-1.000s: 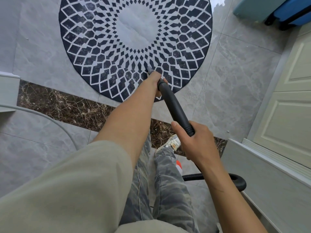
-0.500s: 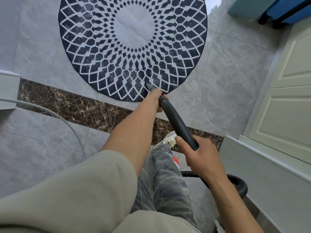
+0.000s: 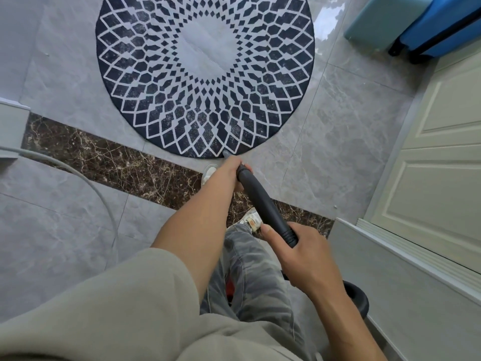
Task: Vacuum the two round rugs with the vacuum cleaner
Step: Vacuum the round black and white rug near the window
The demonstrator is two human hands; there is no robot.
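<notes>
A round rug [image 3: 161, 100] with a dark blue and white diamond pattern and a pale centre lies on the grey tiled floor ahead. I hold the black vacuum wand [image 3: 263, 204] with both hands. My left hand [image 3: 229, 170] grips its front end, and the nozzle tip [image 3: 226, 153] sits at the rug's near edge. My right hand [image 3: 304, 254] grips the wand farther back at a ribbed collar. The black hose [image 3: 359, 298] curves away behind my right wrist. Only this one rug is in view.
A dark marble strip [image 3: 104, 157] crosses the floor before the rug. A grey cable [image 3: 78, 175] arcs at the left. A white panelled door [image 3: 442, 178] and a grey ledge [image 3: 403, 282] stand on the right, a blue suitcase [image 3: 442, 29] at the top right. My feet are below the wand.
The nozzle has been drawn back toward me, from inside the rug's patterned band to its near edge. Both hands have kept their hold on the wand.
</notes>
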